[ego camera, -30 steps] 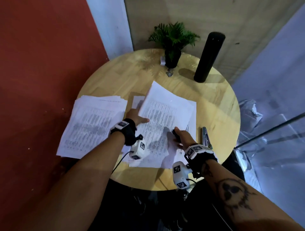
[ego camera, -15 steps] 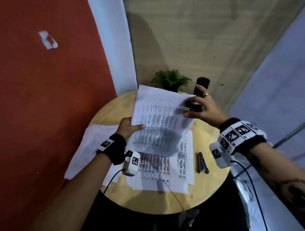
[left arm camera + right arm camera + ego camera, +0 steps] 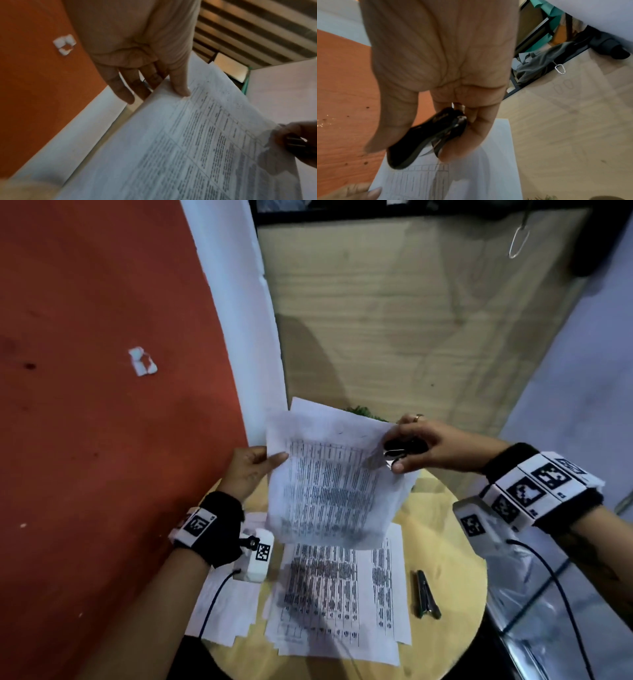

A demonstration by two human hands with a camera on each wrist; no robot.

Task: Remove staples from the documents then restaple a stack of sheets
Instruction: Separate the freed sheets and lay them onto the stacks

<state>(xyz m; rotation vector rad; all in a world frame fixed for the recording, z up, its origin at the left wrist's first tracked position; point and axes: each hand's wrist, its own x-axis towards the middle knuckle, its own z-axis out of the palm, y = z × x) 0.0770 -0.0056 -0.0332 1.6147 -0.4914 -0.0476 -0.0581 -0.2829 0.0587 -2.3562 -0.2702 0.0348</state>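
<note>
your left hand [image 3: 251, 470] is pinching the left edge of the printed document [image 3: 329, 484], thumb on front, holding it upright in the frame's centre. your right hand [image 3: 428, 448] is curling around a black staple remover [image 3: 402, 447] at the document's upper right corner. more printed sheets [image 3: 337, 597] are lying on the round table [image 3: 452, 570] at lower centre, a stapler [image 3: 425, 594] just right of them.

Red wall [image 3: 102, 337] and wood-panelled wall [image 3: 411, 320] behind round wooden table [image 3: 455, 583].
</note>
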